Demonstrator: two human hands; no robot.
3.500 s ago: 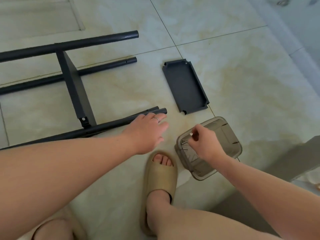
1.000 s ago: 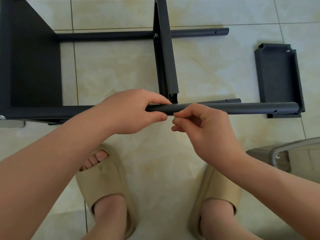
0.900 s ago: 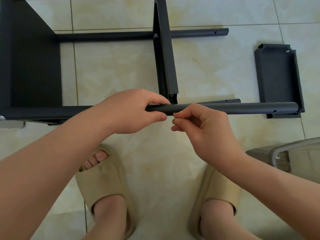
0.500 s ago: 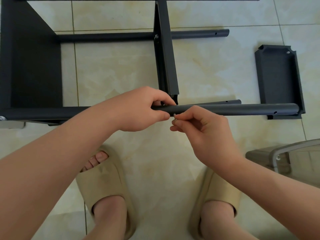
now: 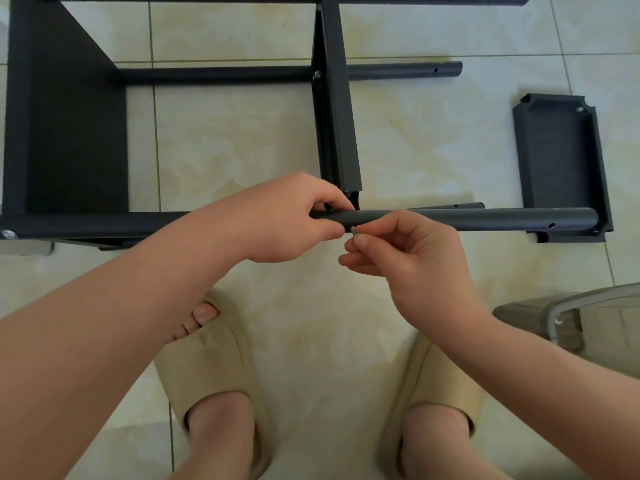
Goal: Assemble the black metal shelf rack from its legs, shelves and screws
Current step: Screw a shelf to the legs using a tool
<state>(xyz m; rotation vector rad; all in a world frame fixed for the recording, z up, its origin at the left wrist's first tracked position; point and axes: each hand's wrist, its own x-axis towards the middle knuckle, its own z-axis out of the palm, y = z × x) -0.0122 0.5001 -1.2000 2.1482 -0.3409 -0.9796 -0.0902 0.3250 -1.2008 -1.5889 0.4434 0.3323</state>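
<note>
Bare-armed on both sides, left hand (image 5: 291, 216) and right hand (image 5: 415, 258) uncovered, forearms without sleeves right to the frame edge. Shod in a matching pair of thick, rounded beige slides, seemingly moulded foam: left slide (image 5: 207, 362) open at the front with toes (image 5: 204, 315) showing, right slide (image 5: 433, 375) partly hidden under the forearm. Short, plain-looking nails on the visible fingers, bare ankles rising out of both sandals.
</note>
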